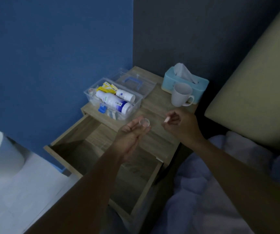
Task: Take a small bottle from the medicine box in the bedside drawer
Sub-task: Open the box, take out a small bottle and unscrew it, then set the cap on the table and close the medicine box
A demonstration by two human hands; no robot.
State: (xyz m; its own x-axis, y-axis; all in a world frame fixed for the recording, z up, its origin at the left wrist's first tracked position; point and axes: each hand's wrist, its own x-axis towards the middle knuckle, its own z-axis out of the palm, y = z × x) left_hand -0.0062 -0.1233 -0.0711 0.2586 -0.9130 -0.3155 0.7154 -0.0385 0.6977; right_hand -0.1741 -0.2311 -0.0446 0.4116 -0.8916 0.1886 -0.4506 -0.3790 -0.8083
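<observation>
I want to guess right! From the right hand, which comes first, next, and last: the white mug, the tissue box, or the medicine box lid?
From the right hand:
1. White mug, just behind it.
2. Tissue box, behind the mug.
3. Medicine box lid, back left by the wall.
</observation>
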